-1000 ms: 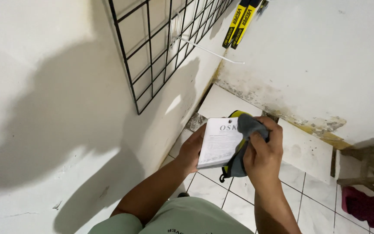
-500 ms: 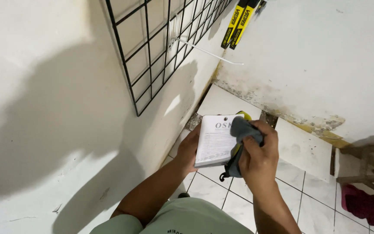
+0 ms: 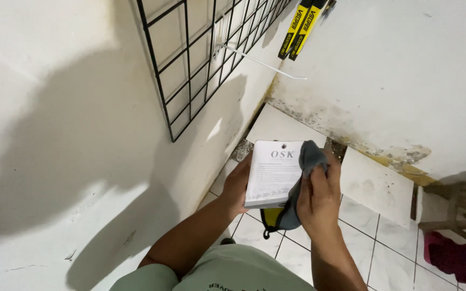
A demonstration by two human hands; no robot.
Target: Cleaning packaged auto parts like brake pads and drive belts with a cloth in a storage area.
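A: Left of the flat white printed card pack (image 3: 274, 175), the black wire grid panel (image 3: 206, 59) is hanging on the wall. Left hand (image 3: 237, 183) is gripping the pack's left edge.

B: And the right hand (image 3: 319, 195)?

A: It's pinching a grey cloth (image 3: 304, 178) against the pack's right side. The cloth has slid slightly inward since a second ago, so wiping is progressing. Yellow-black packaged strips (image 3: 300, 28) are hanging above the pack.

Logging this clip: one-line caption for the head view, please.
Left hand holds a white pack while right hand presses a grey cloth on it, below a black wire grid.
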